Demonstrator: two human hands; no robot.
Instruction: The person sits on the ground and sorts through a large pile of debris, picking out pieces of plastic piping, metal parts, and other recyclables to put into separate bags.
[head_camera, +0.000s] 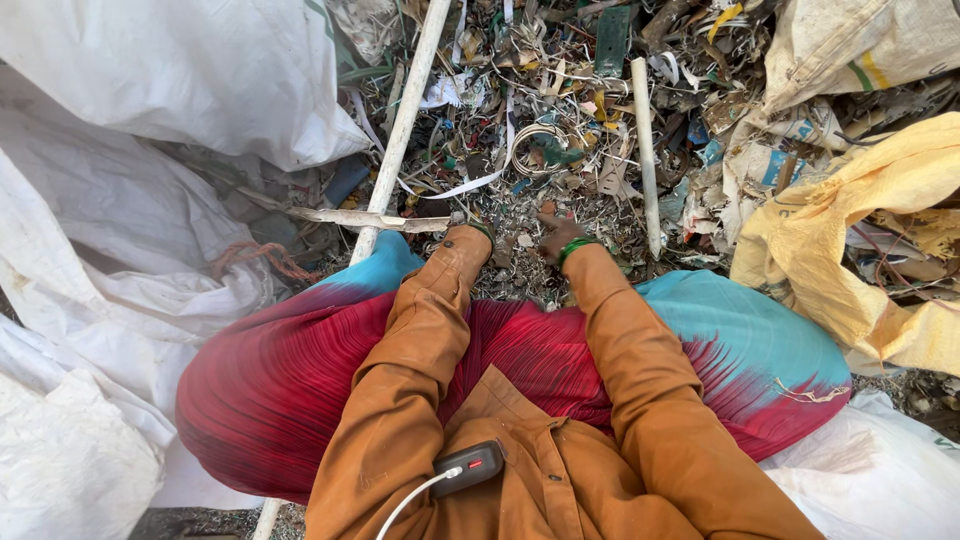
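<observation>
I look down at my orange sleeves and a red and turquoise pleated skirt (300, 370) spread over my knees. My right hand (556, 236), with a green bangle at the wrist, rests on a heap of mixed scrap (520, 120): strips of plastic, shreds and small bits. Its fingers are bent down into the litter; whether they hold a piece cannot be told. My left hand (478, 234) is nearly hidden behind its sleeve cuff, low in the same scrap, with only a green bangle showing.
Large white woven sacks (150, 90) lie at the left and lower left. A yellow sack (850, 250) holding scraps sits at the right. Two pale pipes (400, 130) (645, 150) lie across the heap. A black device (468, 467) with a white cable hangs on my chest.
</observation>
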